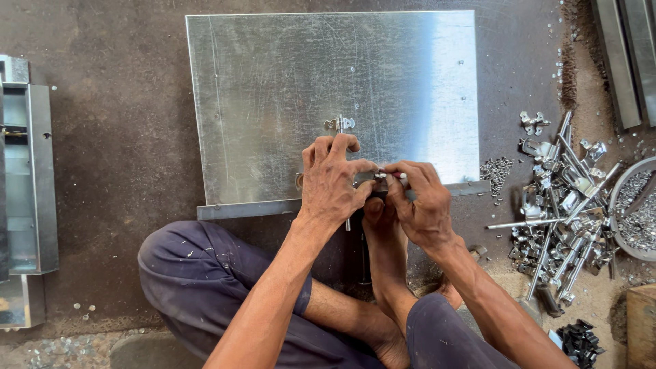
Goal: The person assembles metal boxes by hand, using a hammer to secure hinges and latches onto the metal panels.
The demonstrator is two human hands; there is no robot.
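A shiny galvanized metal sheet lies flat on the dark floor, with a grey metal bar along its near edge. My left hand presses down on a small silver latch fitting and its rod at the sheet's near edge. My right hand pinches a small red-handled tool against the same spot. My foot rests just under both hands, against the bar.
A pile of silver latches and bolts lies on the floor at right, beside a grey bowl of small fasteners. Metal channel pieces lie at left and more at top right. Black parts sit at bottom right.
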